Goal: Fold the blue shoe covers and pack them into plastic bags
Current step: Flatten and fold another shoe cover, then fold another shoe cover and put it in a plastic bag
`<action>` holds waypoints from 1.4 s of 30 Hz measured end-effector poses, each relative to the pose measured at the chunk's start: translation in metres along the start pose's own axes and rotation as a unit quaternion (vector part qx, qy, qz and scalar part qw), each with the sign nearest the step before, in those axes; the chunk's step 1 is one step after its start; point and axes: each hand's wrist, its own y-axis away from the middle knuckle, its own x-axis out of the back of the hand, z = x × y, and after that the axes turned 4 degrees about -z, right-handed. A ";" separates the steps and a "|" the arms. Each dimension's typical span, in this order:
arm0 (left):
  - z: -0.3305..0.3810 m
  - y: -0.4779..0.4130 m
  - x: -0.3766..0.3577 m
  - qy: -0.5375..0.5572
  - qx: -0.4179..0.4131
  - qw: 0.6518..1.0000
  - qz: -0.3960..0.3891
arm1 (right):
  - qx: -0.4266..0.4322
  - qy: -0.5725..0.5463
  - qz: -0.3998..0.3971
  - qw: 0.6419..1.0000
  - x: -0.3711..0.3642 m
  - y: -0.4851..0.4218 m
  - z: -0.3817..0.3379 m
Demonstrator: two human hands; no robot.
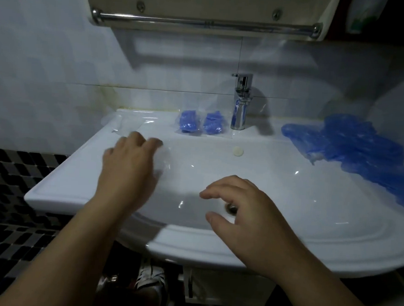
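Two clear bags packed with folded blue shoe covers lie on the sink ledge left of the tap. A loose heap of blue shoe covers spreads over the sink's right side. Empty clear plastic bags lie at the back left corner. My left hand is over the sink's left side, and its curled fingers hold a clear plastic bag that hangs blurred beside them. My right hand hovers over the basin with loosely curled fingers and holds nothing.
The white sink fills the middle, with a chrome tap at the back and a drain under my right hand. A towel rail runs overhead. Dark tiled floor and a shoe are below.
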 end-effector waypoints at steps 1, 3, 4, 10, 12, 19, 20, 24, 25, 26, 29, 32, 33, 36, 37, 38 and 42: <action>-0.011 -0.005 0.000 -0.005 0.031 0.999 0.008 | -0.001 0.001 -0.001 1.000 -0.002 -0.002 0.000; -0.030 -0.013 -0.001 0.009 0.084 0.996 0.004 | -0.011 0.009 -0.009 1.000 -0.006 -0.005 0.001; -0.037 -0.017 -0.002 0.020 0.107 0.994 -0.006 | -0.019 0.015 -0.016 1.000 -0.007 -0.006 0.002; -0.046 -0.028 -0.008 -0.007 0.172 0.982 -0.083 | -0.064 0.017 -0.031 0.997 -0.006 -0.009 0.006; -0.034 -0.026 -0.009 -0.004 0.123 0.988 -0.091 | -0.076 0.015 -0.022 0.997 -0.003 -0.010 0.006; 0.071 -0.008 -0.002 0.158 -0.061 0.981 -0.096 | -0.167 0.029 0.052 0.984 0.020 -0.003 0.028; 0.085 -0.006 -0.002 0.176 -0.071 0.976 -0.107 | -0.181 0.031 0.065 0.981 0.025 -0.001 0.033; 0.131 -0.006 0.001 0.250 -0.104 0.953 -0.135 | -0.237 0.057 0.125 0.962 0.052 0.010 0.058; 0.139 -0.007 0.000 0.260 -0.112 0.949 -0.139 | -0.250 0.068 0.142 0.955 0.060 0.014 0.066; 0.145 -0.008 0.001 0.267 -0.119 0.946 -0.142 | -0.264 0.075 0.159 0.948 0.068 0.018 0.074; 0.160 -0.010 -0.001 0.282 -0.126 0.938 -0.157 | -0.305 0.087 0.185 0.930 0.091 0.030 0.099; 0.172 -0.013 -0.004 0.296 -0.118 0.932 -0.174 | -0.327 0.100 0.168 0.924 0.104 0.039 0.117; 0.174 -0.013 -0.005 0.302 -0.112 0.930 -0.179 | -0.329 0.105 0.158 0.925 0.106 0.039 0.120; 0.178 -0.014 -0.005 0.322 -0.088 0.924 -0.185 | -0.301 0.120 0.133 0.936 0.107 0.023 0.130; 0.178 -0.014 -0.005 0.329 -0.079 0.923 -0.184 | -0.285 0.141 0.128 0.940 0.108 0.015 0.134; 0.178 -0.013 -0.005 0.334 -0.071 0.923 -0.180 | -0.270 0.165 0.122 0.941 0.109 0.004 0.140; 0.173 -0.010 -0.004 0.348 -0.052 0.920 -0.173 | -0.244 0.338 0.048 0.908 0.113 -0.039 0.170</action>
